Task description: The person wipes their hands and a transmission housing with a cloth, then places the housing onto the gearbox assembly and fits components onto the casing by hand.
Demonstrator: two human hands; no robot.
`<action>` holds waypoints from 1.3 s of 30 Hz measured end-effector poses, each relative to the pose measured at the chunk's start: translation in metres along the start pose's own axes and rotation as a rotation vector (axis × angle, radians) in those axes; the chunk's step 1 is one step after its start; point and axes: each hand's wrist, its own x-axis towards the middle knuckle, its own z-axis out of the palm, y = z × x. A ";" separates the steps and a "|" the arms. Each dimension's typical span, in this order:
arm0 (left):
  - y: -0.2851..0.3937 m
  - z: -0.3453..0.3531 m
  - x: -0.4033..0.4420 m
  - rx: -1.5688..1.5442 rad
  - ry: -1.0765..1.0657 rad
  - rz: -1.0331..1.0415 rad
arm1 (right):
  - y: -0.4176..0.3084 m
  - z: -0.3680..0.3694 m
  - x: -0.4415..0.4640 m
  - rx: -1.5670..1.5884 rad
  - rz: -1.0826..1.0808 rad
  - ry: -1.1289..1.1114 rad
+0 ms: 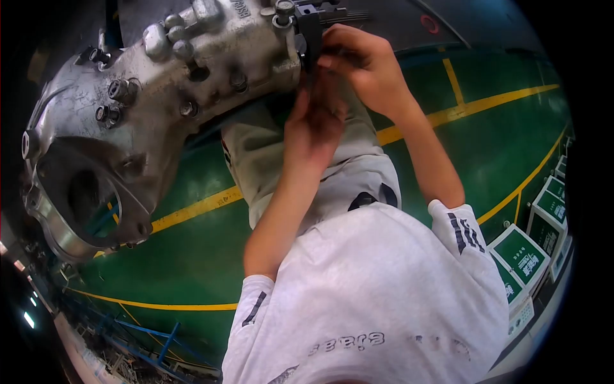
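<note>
A large grey metal casting [217, 61] with bolts and a round opening fills the upper left. At its right end is a dark metal block [310, 29]. My right hand [366, 67] is beside this block, its thumb and fingers curled together; whatever is between them is too small to make out. Just below, my left hand [318, 125] is raised toward the casting's end, palm up. Its fingers are dark and blurred, partly hidden near the block, and I cannot see whether they hold anything.
Green floor [448, 157] with yellow lines [505, 99] lies below the casting. Green and white boxes [521, 259] stand at the right. At the lower left is a blue metal frame [167, 339] near scattered parts.
</note>
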 end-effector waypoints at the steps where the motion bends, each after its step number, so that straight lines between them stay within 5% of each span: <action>1: 0.002 0.000 0.003 -0.080 -0.012 -0.033 | -0.003 0.000 -0.001 -0.035 -0.004 0.000; 6: -0.004 -0.003 0.017 -0.206 -0.019 -0.121 | -0.002 -0.007 -0.006 -0.035 0.010 0.033; 18: -0.004 -0.002 0.014 0.116 0.056 0.138 | -0.009 -0.006 0.001 -0.205 -0.108 0.005; 39: -0.003 0.003 0.007 0.345 -0.039 0.169 | -0.019 -0.001 -0.006 -0.098 -0.069 0.057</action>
